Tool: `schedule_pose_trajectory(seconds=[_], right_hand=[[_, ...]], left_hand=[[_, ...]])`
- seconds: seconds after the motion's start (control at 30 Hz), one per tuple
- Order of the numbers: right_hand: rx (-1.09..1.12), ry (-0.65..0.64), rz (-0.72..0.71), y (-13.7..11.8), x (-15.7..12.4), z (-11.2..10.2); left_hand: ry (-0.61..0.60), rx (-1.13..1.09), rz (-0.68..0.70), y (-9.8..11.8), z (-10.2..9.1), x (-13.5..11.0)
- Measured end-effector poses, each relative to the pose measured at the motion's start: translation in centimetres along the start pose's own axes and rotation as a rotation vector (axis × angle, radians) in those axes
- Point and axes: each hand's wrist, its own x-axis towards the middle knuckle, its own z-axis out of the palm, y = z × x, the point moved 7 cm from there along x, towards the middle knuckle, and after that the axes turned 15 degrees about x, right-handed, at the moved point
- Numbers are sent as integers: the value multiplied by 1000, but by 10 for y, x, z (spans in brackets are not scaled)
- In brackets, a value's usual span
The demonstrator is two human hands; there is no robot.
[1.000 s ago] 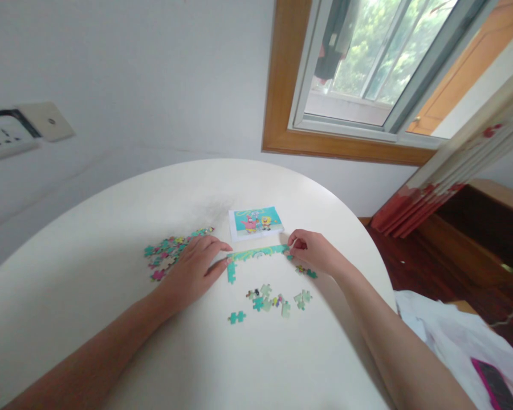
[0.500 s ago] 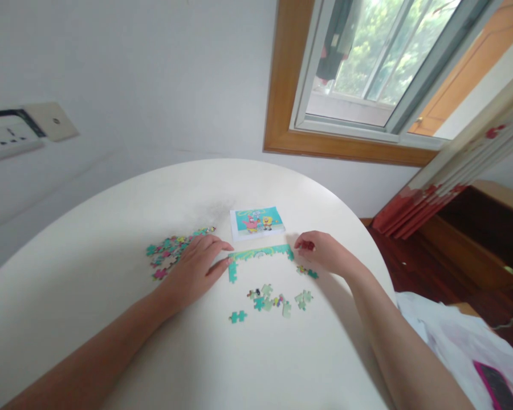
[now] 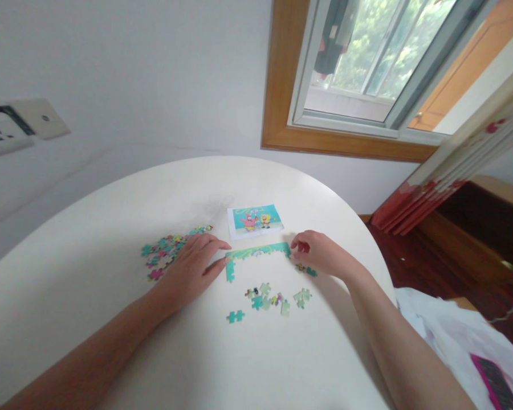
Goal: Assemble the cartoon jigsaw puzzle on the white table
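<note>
On smooth table [image 3: 205,364] | knobbly-edged puzzle border [image 3: 256,250] | left hand [image 3: 195,259] wide | right hand [image 3: 318,251] curled, grip unclear

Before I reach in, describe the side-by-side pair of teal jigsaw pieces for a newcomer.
On the round white table, find the partly joined teal jigsaw border. Toward the camera lies a loose cluster of pale green and multicoloured jigsaw pieces. Closest to the camera, leftward, sits the teal pair, lying apart without pale green.
</note>
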Motion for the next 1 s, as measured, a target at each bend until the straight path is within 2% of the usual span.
schedule_pose_trajectory(seconds=[0.3,1.0], right_hand=[[9,-11,-21,-4,0,4],[7,-25,-26,-6,-4,0]], left_hand=[[-5,2,13,1,-1,0],[-22,-4,-1,1,-1,0]])
